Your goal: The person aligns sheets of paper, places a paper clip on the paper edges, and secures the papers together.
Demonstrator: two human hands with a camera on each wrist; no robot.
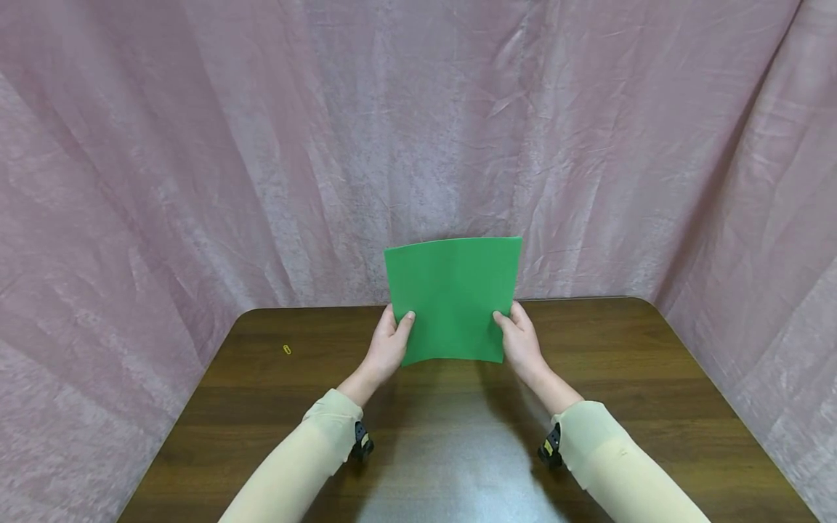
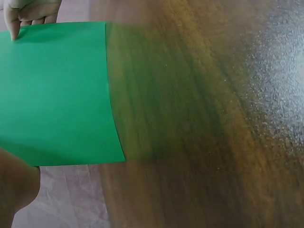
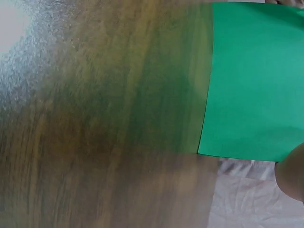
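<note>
A green sheet, slightly bowed, is held up above the far part of the table between both hands. My left hand grips its left edge, thumb on the near face and the other fingers mostly hidden behind. On the opposite edge my right hand pinches the sheet the same way. In the left wrist view the green sheet spans from the near hand to the far one. The right wrist view shows the sheet's lower edge and the green sheet's face, with part of the right hand at the corner.
A small yellow paper clip lies on the left part of the brown wooden table. Pink curtains hang behind the table and along its sides. Light glares off the table's near middle.
</note>
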